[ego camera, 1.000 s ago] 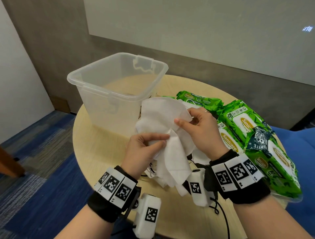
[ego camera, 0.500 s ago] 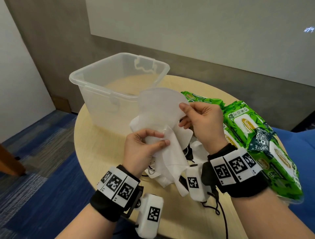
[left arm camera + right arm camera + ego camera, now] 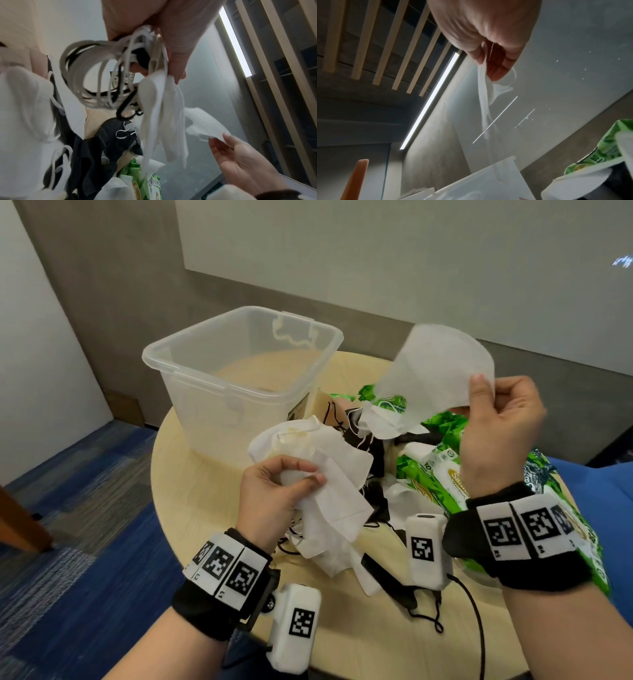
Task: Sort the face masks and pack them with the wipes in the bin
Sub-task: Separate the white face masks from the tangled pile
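My right hand (image 3: pixel 493 419) pinches one white face mask (image 3: pixel 435 371) by its edge and holds it up in the air, right of the bin; the right wrist view shows the same mask (image 3: pixel 485 94) between thumb and fingers. My left hand (image 3: pixel 274 494) grips a bunch of white masks (image 3: pixel 329 481) above the table, their ear loops (image 3: pixel 96 81) dangling in the left wrist view. A clear plastic bin (image 3: pixel 239 378) stands at the table's back left and looks empty. Green wipes packs (image 3: pixel 442 474) lie at the right, with loose black and white masks (image 3: pixel 373 440) beside them.
The round wooden table (image 3: pixel 191 494) has a bare strip along its left edge. Blue carpet lies to the left below. A grey wall runs behind the table. A black mask with loops (image 3: pixel 407 594) lies near the table's front edge.
My right hand has pulled one white mask away from the bunch and lifted it up and to the right. My left hand keeps its grip on the remaining bunch.
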`<state>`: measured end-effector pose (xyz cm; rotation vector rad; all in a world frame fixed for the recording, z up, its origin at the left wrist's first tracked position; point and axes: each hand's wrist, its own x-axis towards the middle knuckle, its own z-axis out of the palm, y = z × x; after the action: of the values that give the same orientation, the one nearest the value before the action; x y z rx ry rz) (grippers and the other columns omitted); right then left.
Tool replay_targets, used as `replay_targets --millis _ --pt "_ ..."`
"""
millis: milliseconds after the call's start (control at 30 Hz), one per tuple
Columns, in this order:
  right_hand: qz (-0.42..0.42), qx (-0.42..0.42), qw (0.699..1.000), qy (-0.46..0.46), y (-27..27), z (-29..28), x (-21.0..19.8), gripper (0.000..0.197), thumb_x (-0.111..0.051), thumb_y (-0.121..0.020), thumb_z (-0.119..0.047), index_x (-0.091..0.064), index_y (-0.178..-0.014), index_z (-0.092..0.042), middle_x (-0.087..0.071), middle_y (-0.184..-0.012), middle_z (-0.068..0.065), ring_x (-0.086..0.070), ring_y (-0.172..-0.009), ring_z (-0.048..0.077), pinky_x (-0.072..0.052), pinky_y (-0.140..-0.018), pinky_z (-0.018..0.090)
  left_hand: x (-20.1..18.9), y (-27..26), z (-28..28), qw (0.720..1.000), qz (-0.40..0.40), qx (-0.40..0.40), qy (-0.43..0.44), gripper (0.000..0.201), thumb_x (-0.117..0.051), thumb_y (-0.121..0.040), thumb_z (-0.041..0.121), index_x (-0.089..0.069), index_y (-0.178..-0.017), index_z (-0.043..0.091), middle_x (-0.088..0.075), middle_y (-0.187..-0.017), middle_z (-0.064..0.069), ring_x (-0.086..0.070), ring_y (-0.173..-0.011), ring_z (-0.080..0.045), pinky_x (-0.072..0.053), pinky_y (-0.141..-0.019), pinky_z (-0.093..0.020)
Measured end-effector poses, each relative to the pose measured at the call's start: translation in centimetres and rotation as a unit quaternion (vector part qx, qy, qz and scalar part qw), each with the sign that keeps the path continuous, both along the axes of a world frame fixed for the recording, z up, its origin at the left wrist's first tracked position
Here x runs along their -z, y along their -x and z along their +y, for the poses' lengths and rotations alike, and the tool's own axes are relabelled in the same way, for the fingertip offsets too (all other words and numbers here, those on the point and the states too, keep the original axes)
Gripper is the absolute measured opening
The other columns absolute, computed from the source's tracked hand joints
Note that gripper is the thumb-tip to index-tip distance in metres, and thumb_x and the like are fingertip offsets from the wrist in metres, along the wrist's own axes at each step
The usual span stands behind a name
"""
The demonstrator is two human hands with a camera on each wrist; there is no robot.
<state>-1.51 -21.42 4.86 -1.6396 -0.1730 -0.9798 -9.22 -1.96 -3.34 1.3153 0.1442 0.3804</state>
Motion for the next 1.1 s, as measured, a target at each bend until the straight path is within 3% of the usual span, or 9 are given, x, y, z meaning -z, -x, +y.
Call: replay_targets --millis 167,300,467,567,667,733,933,1033,1100 --pt "0.019 -0.083 0.995 0.06 0.5 -0.9 0.9 0.029 -0.063 -0.085 -0.006 -0.05 -0.077 -0.031 -0.055 -0.069 -0.009 -0.05 -0.06 -0.001 -0.044 -0.061 0.018 0.1 -0.4 0.4 0.999 0.011 -0.021 0.023 0.015 -0.073 -0.072 -0.003 -0.071 -0.08 0.01 -0.071 -0.081 -0.005 -0.064 -0.076 -0.011 -0.053 -0.065 -0.018" --pt "0.103 -0.186 0.956 0.203 1.2 -0.4 2.7 0.05 -0.048 -0.085 0.008 -0.062 -0.088 -0.04 -0.061 -0.081 -0.004 -0.053 -0.072 0.009 -0.04 -0.067 0.019 0.0 -0.6 0.3 0.999 0.008 -0.021 0.033 0.016 -0.071 -0.073 -0.004 -0.072 -0.084 0.009 -0.072 -0.081 -0.004 -0.066 -0.076 -0.01 -0.055 -0.069 -0.019" --pt "0.136 -0.227 0.905 0.335 2.4 1.3 4.8 0.04 -0.043 -0.079 0.006 -0.074 -0.096 -0.014 -0.06 -0.089 -0.005 -0.058 -0.079 0.017 -0.04 -0.067 0.009 0.0 -1.0 0.3 0.999 0.003 -0.024 0.046 0.017 -0.07 -0.075 -0.004 -0.072 -0.085 0.009 -0.073 -0.084 -0.001 -0.068 -0.08 -0.009 -0.055 -0.072 -0.02" --pt "0.102 -0.257 0.884 0.378 3.2 1.4 5.8 0.036 -0.054 -0.076 -0.021 -0.069 -0.109 -0.019 -0.06 -0.103 -0.006 -0.058 -0.094 0.016 -0.045 -0.081 0.02 0.1 -1.1 0.4 0.998 0.004 -0.033 0.055 0.016 -0.07 -0.076 -0.002 -0.072 -0.085 0.011 -0.073 -0.084 0.002 -0.068 -0.082 -0.011 -0.056 -0.072 -0.022" --pt "0.054 -0.225 0.856 0.462 3.2 1.3 7.1 0.059 -0.063 -0.067 -0.051 -0.064 -0.117 -0.019 -0.059 -0.109 -0.004 -0.048 -0.104 0.013 -0.037 -0.089 0.032 0.3 -1.1 0.4 0.998 0.001 -0.039 0.053 0.015 -0.068 -0.078 0.0 -0.07 -0.086 0.013 -0.072 -0.092 -0.005 -0.068 -0.085 -0.015 -0.057 -0.072 -0.025" --pt "0.012 -0.175 0.868 0.464 3.1 1.7 7.5 0.063 -0.062 -0.065 -0.055 -0.065 -0.114 -0.016 -0.062 -0.109 0.003 -0.046 -0.104 0.015 -0.034 -0.086 0.031 0.3 -1.2 0.2 0.998 0.0 -0.036 0.052 0.015 -0.068 -0.079 0.001 -0.068 -0.088 0.013 -0.071 -0.093 -0.007 -0.068 -0.086 -0.016 -0.057 -0.071 -0.025" --pt "-0.062 -0.137 0.898 0.415 2.7 2.4 7.1 0.026 -0.056 -0.079 -0.031 -0.074 -0.088 -0.015 -0.069 -0.084 0.002 -0.052 -0.087 0.018 -0.032 -0.073 0.032 0.5 -1.0 -0.1 0.999 -0.01 -0.031 0.032 0.021 -0.065 -0.082 0.0 -0.067 -0.091 0.019 -0.068 -0.107 -0.01 -0.064 -0.103 -0.026 -0.053 -0.088 -0.038" --pt "0.006 -0.162 0.942 0.294 2.8 2.5 6.4 0.031 -0.059 -0.084 -0.03 -0.066 -0.056 -0.021 -0.061 -0.058 -0.012 -0.053 -0.062 0.008 -0.04 -0.061 0.028 0.4 -0.9 -0.2 0.999 -0.021 -0.018 0.043 0.027 -0.061 -0.084 -0.003 -0.065 -0.098 0.019 -0.067 -0.111 -0.009 -0.063 -0.105 -0.023 -0.054 -0.088 -0.034" --pt "0.097 -0.19 0.963 0.162 2.8 2.4 6.0 0.046 -0.062 -0.085 -0.026 -0.048 -0.042 -0.022 -0.049 -0.044 -0.009 -0.04 -0.046 0.005 -0.036 -0.051 0.021 0.4 -0.8 -0.2 0.998 -0.027 -0.017 0.047 0.029 -0.061 -0.084 -0.004 -0.065 -0.1 0.019 -0.066 -0.113 -0.008 -0.062 -0.108 -0.022 -0.053 -0.09 -0.035"
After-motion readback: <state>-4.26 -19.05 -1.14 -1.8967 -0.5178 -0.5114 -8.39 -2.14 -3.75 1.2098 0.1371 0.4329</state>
